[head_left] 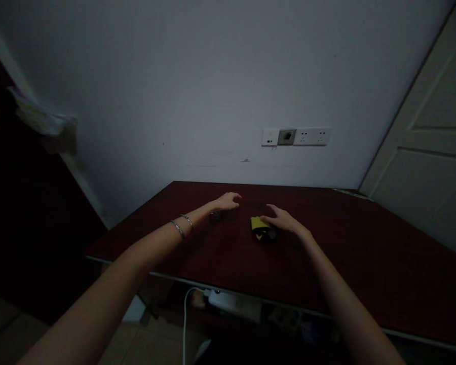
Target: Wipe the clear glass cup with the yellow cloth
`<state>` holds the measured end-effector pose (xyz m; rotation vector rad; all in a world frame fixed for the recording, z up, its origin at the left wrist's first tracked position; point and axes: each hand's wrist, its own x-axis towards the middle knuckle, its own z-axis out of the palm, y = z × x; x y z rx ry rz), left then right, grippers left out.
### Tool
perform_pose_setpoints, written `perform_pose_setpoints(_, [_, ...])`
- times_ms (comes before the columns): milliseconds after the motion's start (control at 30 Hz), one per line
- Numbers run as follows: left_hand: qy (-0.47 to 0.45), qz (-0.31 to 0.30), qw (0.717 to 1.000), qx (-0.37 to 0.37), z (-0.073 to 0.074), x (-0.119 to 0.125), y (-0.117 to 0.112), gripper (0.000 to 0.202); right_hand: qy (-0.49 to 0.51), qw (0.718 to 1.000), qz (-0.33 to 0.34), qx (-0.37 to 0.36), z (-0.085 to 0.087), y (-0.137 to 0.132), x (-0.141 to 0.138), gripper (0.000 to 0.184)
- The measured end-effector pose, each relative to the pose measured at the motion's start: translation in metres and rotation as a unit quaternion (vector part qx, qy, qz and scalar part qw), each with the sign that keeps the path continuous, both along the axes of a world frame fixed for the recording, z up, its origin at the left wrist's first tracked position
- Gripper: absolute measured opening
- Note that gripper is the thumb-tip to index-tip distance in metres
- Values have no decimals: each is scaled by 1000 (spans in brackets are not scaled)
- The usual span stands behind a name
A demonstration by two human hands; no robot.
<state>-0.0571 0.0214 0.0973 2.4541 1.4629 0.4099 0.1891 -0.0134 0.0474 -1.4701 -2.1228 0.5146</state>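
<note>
A small yellow and black bundle (261,225), soft-looking and perhaps folded, lies on the dark red tabletop (228,253). Just above its right side is my right hand (283,219), thumb and fingers apart; the thumb tip reaches the yellow part, and I cannot tell if it touches. My left hand (227,201) hovers over the table to the left, its thumb and fingers apart with nothing between them. Partly hidden below my left wrist is a small dark object (215,215), too dim to name. Two bracelets (182,226) circle my left forearm.
Behind the table rises a pale wall with a row of sockets (304,136). A white panelled door (433,147) stands at the right. Under the front edge, a shelf holds a white power strip (233,303) with a cable (185,319) hanging down. The room is dim.
</note>
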Motion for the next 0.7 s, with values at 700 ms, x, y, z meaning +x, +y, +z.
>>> perform_pose_setpoints(700, [-239, 135, 949, -155, -59, 68, -22, 9, 104, 994, -8, 24, -35, -11, -7, 26])
